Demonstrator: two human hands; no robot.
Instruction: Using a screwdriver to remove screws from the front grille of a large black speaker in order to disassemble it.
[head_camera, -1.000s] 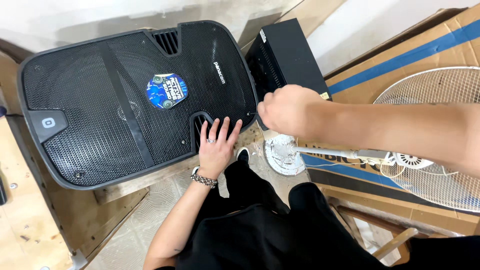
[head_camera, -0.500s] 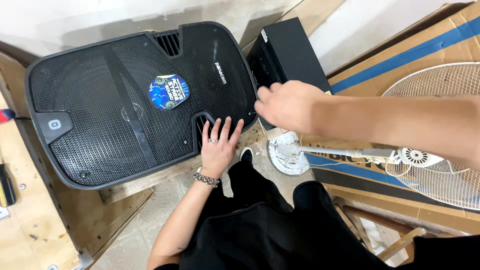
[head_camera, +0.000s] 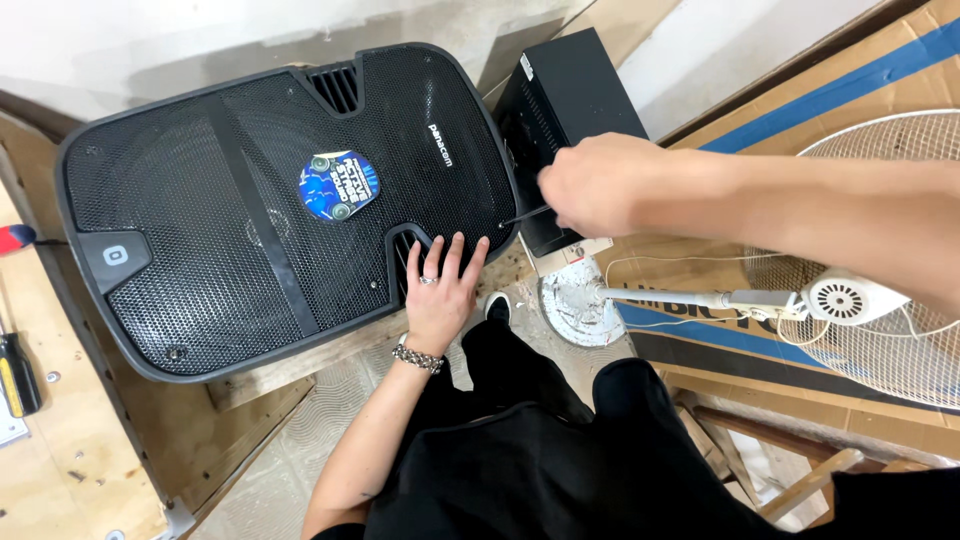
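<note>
Fingers, right hand: curling shut around the handle of a thin dark screwdriver, its tip meeting the lower right edge of the grille.
Fingers, left hand: spreading flat and open, gripping nothing, pressing on the grille's lower edge beside a slotted vent; ring and metal bracelet showing.
Work piece: large black speaker cabinet with perforated metal grille and round blue sticker, lying face-up and tilted, resting on a wooden worktop and its edge.
Beside it: black rectangular metal box touching the speaker's right side, just behind the right hand.
Right of scene: white pedestal fan lying on a brown cardboard box with blue stripes.
Left edge: yellow-and-black-handled screwdriver lying on the worktop.
Risk, tool: tip is looking shallowly angled; it could be slipping off and scratching the grille.
Risk, hand: left fingers are sitting near the tip's line; a slip could be jabbing them.
Risk, speaker: overhanging cabinet could be shifting if the bracing eases.
</note>
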